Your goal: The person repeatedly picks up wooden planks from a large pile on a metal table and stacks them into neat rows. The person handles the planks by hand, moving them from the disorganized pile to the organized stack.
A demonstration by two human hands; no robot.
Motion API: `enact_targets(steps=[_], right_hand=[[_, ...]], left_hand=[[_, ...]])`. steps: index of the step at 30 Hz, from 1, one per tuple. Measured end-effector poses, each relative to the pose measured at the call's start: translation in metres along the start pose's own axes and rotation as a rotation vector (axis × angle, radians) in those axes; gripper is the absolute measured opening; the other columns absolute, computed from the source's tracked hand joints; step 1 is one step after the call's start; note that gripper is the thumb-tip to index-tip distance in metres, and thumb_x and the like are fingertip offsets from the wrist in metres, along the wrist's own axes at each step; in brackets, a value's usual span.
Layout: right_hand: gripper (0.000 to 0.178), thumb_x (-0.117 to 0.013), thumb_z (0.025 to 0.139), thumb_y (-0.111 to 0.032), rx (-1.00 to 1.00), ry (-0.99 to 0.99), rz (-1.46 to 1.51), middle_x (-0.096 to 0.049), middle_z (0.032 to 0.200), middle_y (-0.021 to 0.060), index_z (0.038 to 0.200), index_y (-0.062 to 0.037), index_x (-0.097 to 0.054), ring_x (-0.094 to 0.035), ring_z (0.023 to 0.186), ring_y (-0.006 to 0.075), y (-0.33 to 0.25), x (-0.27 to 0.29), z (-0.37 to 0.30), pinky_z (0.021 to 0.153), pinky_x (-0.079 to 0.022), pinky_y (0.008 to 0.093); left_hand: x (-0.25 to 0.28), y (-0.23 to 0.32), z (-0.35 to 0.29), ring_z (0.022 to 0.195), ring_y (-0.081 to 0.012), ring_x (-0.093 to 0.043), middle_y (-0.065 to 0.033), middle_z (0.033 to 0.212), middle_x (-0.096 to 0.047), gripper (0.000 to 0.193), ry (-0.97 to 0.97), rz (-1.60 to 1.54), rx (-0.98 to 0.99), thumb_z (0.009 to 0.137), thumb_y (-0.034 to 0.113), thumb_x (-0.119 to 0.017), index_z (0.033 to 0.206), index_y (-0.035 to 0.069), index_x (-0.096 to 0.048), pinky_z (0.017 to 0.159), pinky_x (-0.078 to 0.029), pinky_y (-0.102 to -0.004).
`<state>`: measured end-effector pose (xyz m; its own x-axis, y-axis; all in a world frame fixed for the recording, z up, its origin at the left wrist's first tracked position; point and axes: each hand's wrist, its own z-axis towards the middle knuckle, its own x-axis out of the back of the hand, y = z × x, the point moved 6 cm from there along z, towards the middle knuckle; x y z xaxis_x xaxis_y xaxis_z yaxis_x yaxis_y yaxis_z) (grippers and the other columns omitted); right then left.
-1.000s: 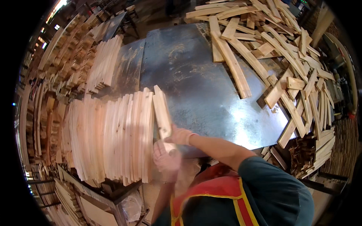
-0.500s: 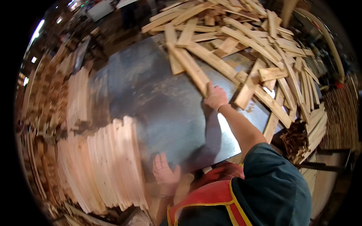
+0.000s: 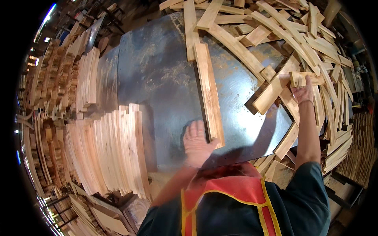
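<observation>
A long wooden board [image 3: 209, 92] lies lengthwise on the metal tabletop [image 3: 157, 86]. My left hand [image 3: 197, 146] rests beside its near end, fingers stretched out, the thumb against the board's lower left edge. Farther right, my right hand [image 3: 304, 93] grips a short wooden board [image 3: 300, 78] that lies across other pieces in a loose pile. One finger shows over this board's front face; the rest of the grip is partly hidden. Just left of that hand, a wider board [image 3: 275, 89] slants over the tabletop.
Loose boards [image 3: 275, 35] heap across the far right of the table. At the left stands a tight row of upright-edged boards [image 3: 114, 153], with a second stack [image 3: 87, 78] beyond it. More stacked timber [image 3: 360, 145] stands at the right. The table's front edge is close to my apron.
My right hand has left the long board and moved right to the short board. The long board now lies nearer me, and my left hand has come over beside its end.
</observation>
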<state>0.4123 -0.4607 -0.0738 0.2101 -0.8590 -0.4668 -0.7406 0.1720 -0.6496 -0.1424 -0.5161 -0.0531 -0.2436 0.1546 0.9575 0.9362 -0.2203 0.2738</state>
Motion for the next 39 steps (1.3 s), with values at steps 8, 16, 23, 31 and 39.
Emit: enact_targets(steps=[8, 16, 23, 31, 39], right_hand=[[0.040, -0.068, 0.104, -0.028, -0.100, -0.476, 0.076, -0.073, 0.124, 0.0105, 0.137, -0.0066, -0.060, -0.072, 0.111, 0.0255, 0.049, 0.002, -0.059, 0.090, -0.061, 0.0376], [0.049, -0.078, 0.095, -0.011, -0.336, -0.414, -0.240, -0.070, 0.119, 0.0043, 0.138, -0.0116, -0.056, -0.070, 0.105, 0.0213, 0.270, 0.061, -0.295, 0.083, -0.061, 0.0364], [0.041, -0.076, 0.093, -0.005, -0.608, -0.553, -0.502, -0.074, 0.120, 0.0098, 0.132, -0.0041, -0.064, -0.073, 0.109, 0.0248, 0.372, 0.067, -0.403, 0.096, -0.061, 0.0417], [0.054, -0.081, 0.091, -0.016, -0.315, -0.734, -1.300, -0.072, 0.112, 0.0094, 0.139, -0.0035, -0.059, -0.071, 0.104, 0.0230, 0.406, 0.046, -0.444, 0.084, -0.061, 0.0388], [0.062, -0.075, 0.097, -0.031, -0.242, -0.829, -1.194, -0.069, 0.133, 0.0151, 0.150, -0.0040, -0.056, -0.066, 0.119, 0.0214, 0.430, 0.047, -0.429, 0.101, -0.053, 0.0314]], left_hand=[[-0.026, 0.010, -0.004, 0.148, -0.0384, -0.036, -0.0153, 0.158, -0.040, 0.097, -0.064, 0.041, -0.098, 0.077, 0.056, -0.079, 0.158, 0.016, -0.045, 0.120, -0.031, -0.0549], [0.043, -0.124, -0.032, 0.124, -0.0379, -0.065, -0.0226, 0.148, -0.055, 0.084, -0.534, -1.807, 0.267, 0.083, 0.019, -0.078, 0.156, -0.002, -0.043, 0.102, -0.057, -0.0507], [0.060, -0.176, -0.099, 0.092, -0.0312, -0.073, -0.0180, 0.125, -0.068, 0.061, -0.483, -1.978, 0.421, 0.087, 0.015, -0.076, 0.142, -0.002, -0.055, 0.080, -0.062, -0.0439], [0.090, -0.255, -0.168, 0.089, -0.0173, -0.067, -0.0059, 0.112, -0.066, 0.071, -0.229, -1.546, 0.429, 0.088, 0.008, -0.074, 0.153, 0.004, -0.047, 0.079, -0.057, -0.0329], [0.026, -0.208, -0.183, 0.107, -0.0347, -0.067, -0.0198, 0.121, -0.068, 0.093, 0.105, -0.318, 0.108, 0.079, 0.034, -0.083, 0.158, 0.006, -0.043, 0.090, -0.055, -0.0450]])
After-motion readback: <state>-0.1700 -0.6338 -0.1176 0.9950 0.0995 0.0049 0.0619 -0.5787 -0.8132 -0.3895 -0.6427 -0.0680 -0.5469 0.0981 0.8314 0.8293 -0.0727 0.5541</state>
